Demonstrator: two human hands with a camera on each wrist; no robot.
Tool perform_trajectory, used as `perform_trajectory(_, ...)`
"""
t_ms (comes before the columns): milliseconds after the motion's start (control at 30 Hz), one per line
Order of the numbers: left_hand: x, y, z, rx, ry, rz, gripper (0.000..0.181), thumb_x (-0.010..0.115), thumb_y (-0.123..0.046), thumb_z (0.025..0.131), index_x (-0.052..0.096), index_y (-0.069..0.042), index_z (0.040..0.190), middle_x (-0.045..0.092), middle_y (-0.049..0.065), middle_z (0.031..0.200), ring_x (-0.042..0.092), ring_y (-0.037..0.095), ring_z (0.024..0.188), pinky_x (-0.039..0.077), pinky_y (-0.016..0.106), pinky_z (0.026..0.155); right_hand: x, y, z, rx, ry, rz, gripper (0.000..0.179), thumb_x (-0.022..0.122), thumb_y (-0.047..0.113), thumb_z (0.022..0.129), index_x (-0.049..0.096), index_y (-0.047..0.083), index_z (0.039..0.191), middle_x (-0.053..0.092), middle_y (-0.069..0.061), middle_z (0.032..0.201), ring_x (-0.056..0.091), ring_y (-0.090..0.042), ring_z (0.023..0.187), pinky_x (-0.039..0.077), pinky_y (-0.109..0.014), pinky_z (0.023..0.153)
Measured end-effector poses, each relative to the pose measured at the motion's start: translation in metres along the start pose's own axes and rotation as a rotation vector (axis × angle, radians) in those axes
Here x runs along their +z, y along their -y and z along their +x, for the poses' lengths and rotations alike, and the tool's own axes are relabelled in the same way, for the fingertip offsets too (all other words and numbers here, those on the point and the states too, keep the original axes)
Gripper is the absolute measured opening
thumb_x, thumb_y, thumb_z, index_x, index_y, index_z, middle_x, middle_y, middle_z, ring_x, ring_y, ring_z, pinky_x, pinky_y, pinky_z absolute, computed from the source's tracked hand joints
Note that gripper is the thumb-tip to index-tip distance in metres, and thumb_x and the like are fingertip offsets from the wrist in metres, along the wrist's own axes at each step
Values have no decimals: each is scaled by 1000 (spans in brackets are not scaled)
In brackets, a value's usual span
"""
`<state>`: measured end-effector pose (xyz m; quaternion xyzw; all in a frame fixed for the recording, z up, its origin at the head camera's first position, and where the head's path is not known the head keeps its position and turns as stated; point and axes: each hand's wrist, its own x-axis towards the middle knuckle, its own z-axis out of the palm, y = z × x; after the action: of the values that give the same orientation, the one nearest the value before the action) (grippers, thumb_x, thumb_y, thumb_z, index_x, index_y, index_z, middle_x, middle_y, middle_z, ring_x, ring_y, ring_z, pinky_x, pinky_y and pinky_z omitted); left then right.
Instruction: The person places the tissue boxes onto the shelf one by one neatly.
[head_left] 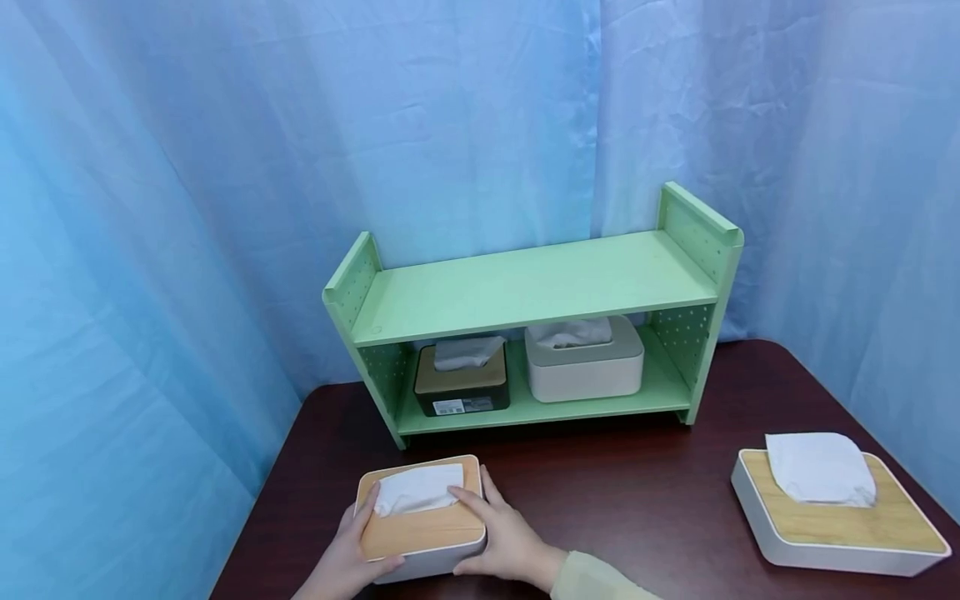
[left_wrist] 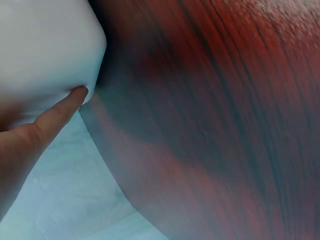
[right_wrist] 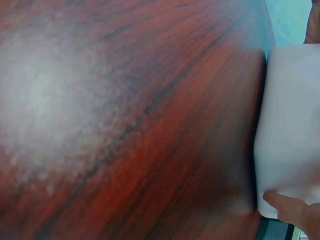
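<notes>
A tissue box (head_left: 427, 532) with a light wooden lid, white sides and a white tissue (head_left: 420, 488) in its slot is at the front of the table. On its left side my left hand (head_left: 348, 557) grips it, thumb along the front corner. My right hand (head_left: 512, 535) holds the opposite side, with one finger reaching over the lid beside the tissue. The left wrist view has a finger (left_wrist: 60, 114) against the lower corner of the white wall (left_wrist: 47, 42). In the right wrist view, a fingertip (right_wrist: 272, 196) presses the box's side (right_wrist: 292, 120).
Behind stands a green two-tier shelf (head_left: 540, 279). Its lower tier bears a dark tissue box with a brown lid (head_left: 461, 383) and a grey-white tissue box (head_left: 585, 371). Another wooden-lidded tissue box (head_left: 832, 527) lies at right on the dark red table (head_left: 637, 492). Blue curtains (head_left: 480, 125) surround it.
</notes>
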<state>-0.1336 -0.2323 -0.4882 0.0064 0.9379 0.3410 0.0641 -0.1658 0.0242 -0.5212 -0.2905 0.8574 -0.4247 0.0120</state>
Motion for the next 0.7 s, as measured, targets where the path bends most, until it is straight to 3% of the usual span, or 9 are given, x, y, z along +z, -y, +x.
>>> perform_trajectory(433, 18, -17, 9, 84, -43, 34, 107, 81, -47, 67, 26, -9, 150, 39, 24, 133, 52, 28, 110, 46, 40, 86, -17, -10, -9, 9, -75, 6, 86, 89, 28, 63, 47, 24, 138, 18, -43, 145, 58, -44, 108, 52, -46, 82)
perform_trajectory(700, 26, -25, 10, 122, -28, 23, 105, 80, -49, 69, 26, -8, 150, 33, 30, 139, 52, 33, 113, 46, 45, 88, -22, -19, -17, 8, -104, -9, 86, 89, 28, 62, 48, 25, 137, 19, -39, 147, 60, -37, 107, 52, -42, 82)
